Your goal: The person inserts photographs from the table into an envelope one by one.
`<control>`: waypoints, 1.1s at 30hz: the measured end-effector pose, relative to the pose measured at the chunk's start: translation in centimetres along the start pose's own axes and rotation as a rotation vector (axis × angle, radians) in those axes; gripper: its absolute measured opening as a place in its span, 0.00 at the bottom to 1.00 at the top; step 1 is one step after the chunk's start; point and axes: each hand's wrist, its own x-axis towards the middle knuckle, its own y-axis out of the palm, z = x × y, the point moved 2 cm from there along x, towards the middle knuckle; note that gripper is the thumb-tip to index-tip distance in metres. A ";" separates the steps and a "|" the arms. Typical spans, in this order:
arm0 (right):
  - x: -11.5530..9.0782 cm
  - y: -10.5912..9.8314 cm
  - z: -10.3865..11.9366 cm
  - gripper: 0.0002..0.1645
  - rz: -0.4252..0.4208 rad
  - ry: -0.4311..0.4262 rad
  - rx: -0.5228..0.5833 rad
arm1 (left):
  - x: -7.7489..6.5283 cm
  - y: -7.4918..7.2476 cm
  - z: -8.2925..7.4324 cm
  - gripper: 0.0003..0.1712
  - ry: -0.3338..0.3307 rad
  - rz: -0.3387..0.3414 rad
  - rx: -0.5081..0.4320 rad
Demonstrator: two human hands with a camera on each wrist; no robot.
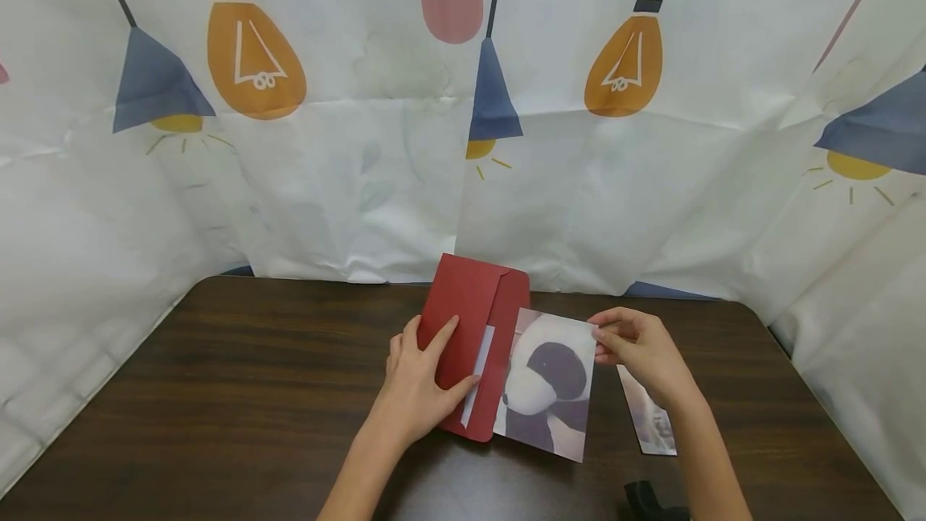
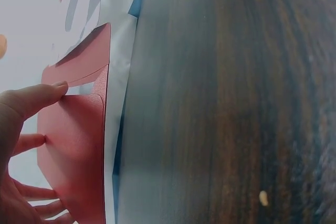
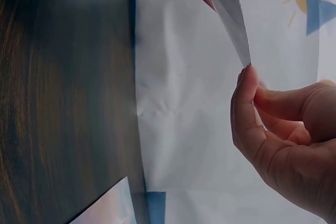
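Note:
A red envelope (image 1: 456, 296) is in my left hand (image 1: 415, 388), raised off the table. My left thumb lies by its opening, where a white strip (image 1: 477, 376) shows, and other fingers meet its left edge; the left wrist view shows the envelope (image 2: 79, 140) too. My right hand (image 1: 644, 348) pinches the upper right corner of a photo print (image 1: 542, 392) of a black-and-white plush toy. The print stands just right of the envelope, overlapping its edge. In the right wrist view the print (image 3: 231, 17) is nearly edge-on above my right hand (image 3: 278, 129).
A second print (image 1: 647, 416) lies on the dark wooden table (image 1: 217, 392), partly behind my right forearm. Near the front edge is a black object (image 1: 644, 501), cut off by the frame. A white curtain (image 1: 325, 183) with printed lamps and bulbs hangs behind the table.

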 end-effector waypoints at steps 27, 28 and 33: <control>0.4 1.7 -0.1 0.16 -0.044 0.049 0.038 | -0.2 0.4 -0.7 0.47 0.024 0.006 0.008; 0.4 1.7 -0.1 0.16 -0.044 0.050 0.039 | -0.2 0.5 -0.7 0.47 0.025 0.007 0.007; 0.5 2.0 0.0 0.16 -0.049 0.046 0.052 | -0.3 0.5 -0.9 0.47 0.029 0.008 0.008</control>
